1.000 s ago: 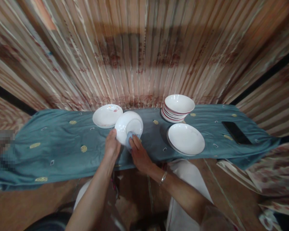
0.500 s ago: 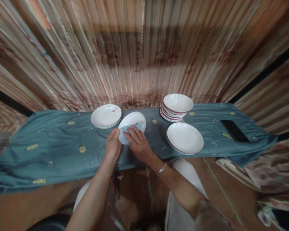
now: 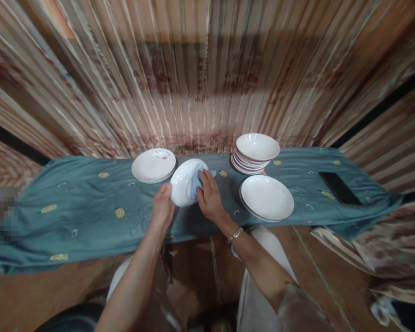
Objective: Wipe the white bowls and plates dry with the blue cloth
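Note:
A white plate (image 3: pixel 180 184) is tilted toward me above the cloth-covered table. My left hand (image 3: pixel 163 207) grips its left rim, thumb on the near side and the other fingers hidden behind. Against the plate's right side, my right hand (image 3: pixel 209 192) presses a light blue cloth (image 3: pixel 196 181), its fingers closed over the fabric. To the left lies a small stack of white plates (image 3: pixel 152 165) with a floral print. Another pair of stacked white plates (image 3: pixel 267 198) sits to the right of my right hand.
A taller stack of red-rimmed white bowls (image 3: pixel 257 147) stands at the back right. Farther right is a black phone (image 3: pixel 339 188). The table wears a teal cloth (image 3: pixel 93 207) with pineapple prints, and a pleated curtain (image 3: pixel 193 83) hangs behind it.
My right hand and the blue cloth have slid from the plate's lower middle to its right side. My left hand keeps its hold on the rim.

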`<state>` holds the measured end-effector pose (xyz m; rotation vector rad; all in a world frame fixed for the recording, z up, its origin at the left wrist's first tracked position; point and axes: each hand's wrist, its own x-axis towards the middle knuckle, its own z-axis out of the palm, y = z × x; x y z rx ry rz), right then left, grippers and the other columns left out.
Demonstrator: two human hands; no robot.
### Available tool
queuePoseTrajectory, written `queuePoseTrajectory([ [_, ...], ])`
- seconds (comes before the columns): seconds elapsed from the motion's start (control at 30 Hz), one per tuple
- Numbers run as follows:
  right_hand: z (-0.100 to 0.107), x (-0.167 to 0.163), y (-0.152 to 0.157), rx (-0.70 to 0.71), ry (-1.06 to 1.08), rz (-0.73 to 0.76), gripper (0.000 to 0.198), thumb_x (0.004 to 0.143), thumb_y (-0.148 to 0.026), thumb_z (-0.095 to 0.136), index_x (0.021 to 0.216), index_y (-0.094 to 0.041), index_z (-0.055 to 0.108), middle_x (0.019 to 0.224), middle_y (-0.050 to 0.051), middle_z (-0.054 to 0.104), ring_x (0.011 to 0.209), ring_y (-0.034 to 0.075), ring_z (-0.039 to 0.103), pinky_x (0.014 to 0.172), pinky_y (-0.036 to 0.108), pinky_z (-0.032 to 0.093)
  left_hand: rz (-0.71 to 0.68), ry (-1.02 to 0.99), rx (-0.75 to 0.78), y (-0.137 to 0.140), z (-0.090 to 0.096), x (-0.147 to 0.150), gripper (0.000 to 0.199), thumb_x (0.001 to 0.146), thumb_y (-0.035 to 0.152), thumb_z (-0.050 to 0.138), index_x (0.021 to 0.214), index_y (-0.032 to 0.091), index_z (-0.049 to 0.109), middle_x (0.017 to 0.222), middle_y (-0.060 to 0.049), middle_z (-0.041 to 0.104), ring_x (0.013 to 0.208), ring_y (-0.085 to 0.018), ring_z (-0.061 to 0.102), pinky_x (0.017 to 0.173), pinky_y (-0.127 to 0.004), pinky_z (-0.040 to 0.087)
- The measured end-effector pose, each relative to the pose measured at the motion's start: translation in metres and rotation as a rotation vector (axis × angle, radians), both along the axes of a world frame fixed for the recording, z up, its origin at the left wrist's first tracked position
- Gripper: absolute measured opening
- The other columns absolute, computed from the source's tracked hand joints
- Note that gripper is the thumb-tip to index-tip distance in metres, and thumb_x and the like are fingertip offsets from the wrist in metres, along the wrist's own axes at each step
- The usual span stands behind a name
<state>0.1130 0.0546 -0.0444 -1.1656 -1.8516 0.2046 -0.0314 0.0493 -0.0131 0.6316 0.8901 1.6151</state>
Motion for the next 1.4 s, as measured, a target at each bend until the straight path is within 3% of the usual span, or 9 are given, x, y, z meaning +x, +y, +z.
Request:
queuePoseTrajectory([
  [0.43,-0.044,-0.009,-0.015,-0.284,0.194,-0.089,0.053,0.091,-0.026,0.035,0.139,-0.005,0.037,0.144,0.021,0.039,0.138,0.025,0.032,0.114,0.045,0.029,0.072,-0.015,0.010,0.005,-0.010,-0.005,0.034,0.055,0.037,0.084,0.068,0.015,0.062,0.068,0.001,0.066,0.063,-0.010,0.057,0.066,-0.024,0.045],
  [0.6,-0.054,-0.015,-0.034,-0.335,0.171,-0.016,0.050,0.088,-0.023,0.037,0.135,-0.006,0.040,0.135,0.022,0.047,0.130,0.025,0.043,0.110,0.044,0.034,0.114,0.011,0.022,0.008,-0.010,-0.003,0.034,0.056,0.038,0.082,0.068,0.016,0.059,0.071,0.001,0.065,0.065,-0.010,0.057,0.069,-0.024,0.044],
  [0.8,-0.033,-0.019,-0.048,-0.458,0.281,0.132,0.034,0.086,-0.022,0.040,0.118,-0.015,0.052,0.097,0.009,0.064,0.093,0.021,0.061,0.087,0.037,0.049,0.128,0.073,0.033,0.008,-0.008,0.001,0.035,0.059,0.043,0.079,0.070,0.016,0.059,0.069,0.002,0.065,0.062,-0.009,0.056,0.065,-0.023,0.044],
  [0.93,-0.011,-0.022,-0.045,-0.576,0.547,0.347,0.020,0.081,-0.023,0.043,0.085,-0.019,0.062,0.072,-0.002,0.058,0.070,0.014,0.055,0.068,0.024,0.047,0.091,0.108,-0.008,0.005,-0.005,0.003,0.036,0.059,0.044,0.079,0.073,0.016,0.061,0.061,0.004,0.062,0.052,-0.008,0.052,0.055,-0.020,0.040],
  [1.07,0.003,-0.011,-0.034,-0.658,0.776,0.362,0.020,0.076,-0.025,0.047,0.074,-0.019,0.066,0.063,-0.004,0.053,0.058,0.010,0.047,0.057,0.021,0.041,0.066,0.066,-0.022,0.002,0.000,0.003,0.037,0.054,0.043,0.082,0.070,0.016,0.062,0.062,0.003,0.063,0.052,-0.009,0.052,0.053,-0.020,0.040],
  [1.17,0.013,0.004,-0.031,-0.575,0.694,0.272,0.023,0.079,-0.026,0.047,0.086,-0.020,0.069,0.062,-0.005,0.055,0.058,0.012,0.049,0.059,0.022,0.043,0.061,0.073,-0.006,0.001,0.001,0.003,0.037,0.053,0.043,0.082,0.067,0.015,0.062,0.063,0.002,0.064,0.055,-0.009,0.054,0.057,-0.021,0.042],
  [1.27,0.025,0.013,-0.034,-0.338,0.480,0.130,0.033,0.085,-0.029,0.047,0.114,-0.021,0.063,0.095,0.003,0.068,0.087,0.019,0.061,0.081,0.031,0.049,0.065,0.072,0.003,0.001,0.001,0.004,0.035,0.053,0.042,0.083,0.065,0.016,0.062,0.063,0.002,0.063,0.056,-0.009,0.053,0.057,-0.020,0.042],
  [1.33,0.031,0.012,-0.038,-0.165,0.305,0.059,0.044,0.089,-0.029,0.044,0.132,-0.017,0.051,0.129,0.011,0.057,0.119,0.024,0.052,0.101,0.038,0.042,0.053,0.073,0.003,0.000,0.001,0.005,0.034,0.055,0.043,0.082,0.065,0.016,0.063,0.061,0.003,0.062,0.054,-0.008,0.052,0.056,-0.020,0.042],
  [1.4,0.034,0.004,-0.041,-0.044,0.099,0.059,0.049,0.092,-0.028,0.040,0.140,-0.015,0.041,0.146,0.015,0.040,0.137,0.026,0.034,0.110,0.043,0.031,0.025,0.078,0.004,-0.001,0.000,0.007,0.031,0.058,0.041,0.081,0.065,0.016,0.064,0.060,0.003,0.062,0.054,-0.008,0.053,0.057,-0.020,0.043],
])
